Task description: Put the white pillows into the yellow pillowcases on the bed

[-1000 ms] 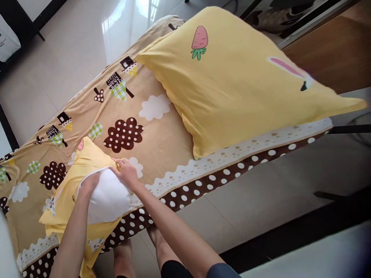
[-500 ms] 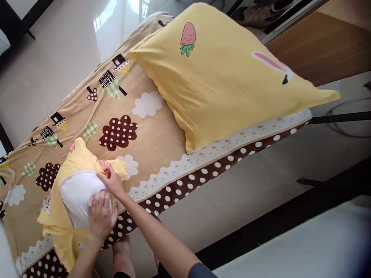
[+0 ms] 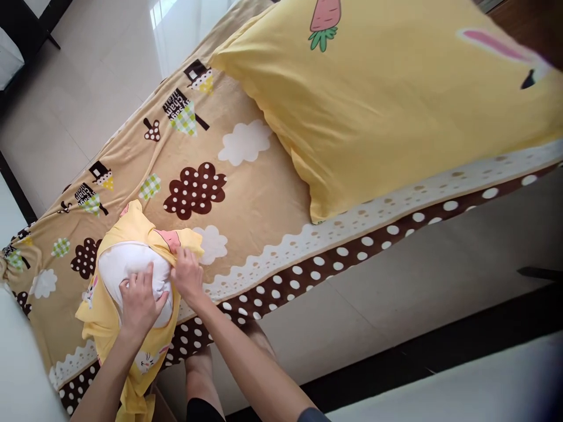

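A white pillow (image 3: pixel 127 266) sticks out of a yellow pillowcase (image 3: pixel 109 322) with rabbit prints, at the near left edge of the bed. My left hand (image 3: pixel 139 299) presses on the white pillow with fingers spread and curled into it. My right hand (image 3: pixel 187 275) pinches the yellow pillowcase's opening edge beside the pillow. A second, large yellow pillow (image 3: pixel 396 99) with a carrot print lies on the bed at the upper right.
The bed is covered by a tan sheet (image 3: pixel 246 199) with brown dotted trees, clouds and a brown polka-dot border. Pale tiled floor (image 3: pixel 88 88) lies beyond the bed. My bare legs (image 3: pixel 202 375) stand by the bed's edge. A white surface (image 3: pixel 461 387) fills the lower right.
My left hand has come out of the pillowcase and now pushes on the white pillow from outside. The pillowcase has bunched further over the pillow. The view shifted closer to the bed.
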`<action>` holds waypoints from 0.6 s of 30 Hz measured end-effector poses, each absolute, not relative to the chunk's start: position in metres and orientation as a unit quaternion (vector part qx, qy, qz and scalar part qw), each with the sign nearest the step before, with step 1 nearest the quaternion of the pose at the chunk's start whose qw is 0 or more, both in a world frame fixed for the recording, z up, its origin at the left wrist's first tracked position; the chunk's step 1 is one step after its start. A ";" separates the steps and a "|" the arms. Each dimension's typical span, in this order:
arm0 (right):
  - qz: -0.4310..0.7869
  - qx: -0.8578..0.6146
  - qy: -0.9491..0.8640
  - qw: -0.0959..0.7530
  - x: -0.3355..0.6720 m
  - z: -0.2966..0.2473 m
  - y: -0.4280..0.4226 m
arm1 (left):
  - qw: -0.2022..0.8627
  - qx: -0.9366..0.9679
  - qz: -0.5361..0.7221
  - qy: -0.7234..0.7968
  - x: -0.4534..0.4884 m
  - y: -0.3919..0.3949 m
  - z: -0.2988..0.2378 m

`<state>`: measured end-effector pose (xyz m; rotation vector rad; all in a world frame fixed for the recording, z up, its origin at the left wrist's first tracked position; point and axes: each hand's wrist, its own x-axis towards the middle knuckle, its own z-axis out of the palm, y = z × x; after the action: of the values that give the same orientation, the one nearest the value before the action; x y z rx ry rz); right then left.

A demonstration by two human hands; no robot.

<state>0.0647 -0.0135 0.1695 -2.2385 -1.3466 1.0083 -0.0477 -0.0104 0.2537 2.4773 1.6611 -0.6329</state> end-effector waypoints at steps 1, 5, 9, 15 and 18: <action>0.345 -0.792 -0.471 0.178 0.068 0.167 -0.011 | 0.037 0.799 -0.245 0.548 -0.043 -0.009 0.254; 0.312 -0.773 -0.489 0.256 0.074 0.158 -0.017 | 0.041 0.752 -0.358 0.552 -0.022 -0.006 0.253; 0.273 -0.741 -0.510 0.341 0.072 0.163 -0.032 | 0.067 0.759 -0.344 0.550 -0.020 -0.002 0.243; 0.259 -0.701 -0.516 0.419 0.067 0.190 -0.045 | 0.199 0.802 -0.217 0.520 -0.047 0.006 0.204; 0.259 -0.690 -0.525 0.426 0.069 0.194 -0.046 | 0.294 0.808 -0.156 0.486 -0.046 0.010 0.176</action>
<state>0.0692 -0.0461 0.1940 -1.7241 -1.3117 0.6485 -0.0463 0.0101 0.1758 2.1517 1.2947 -0.4141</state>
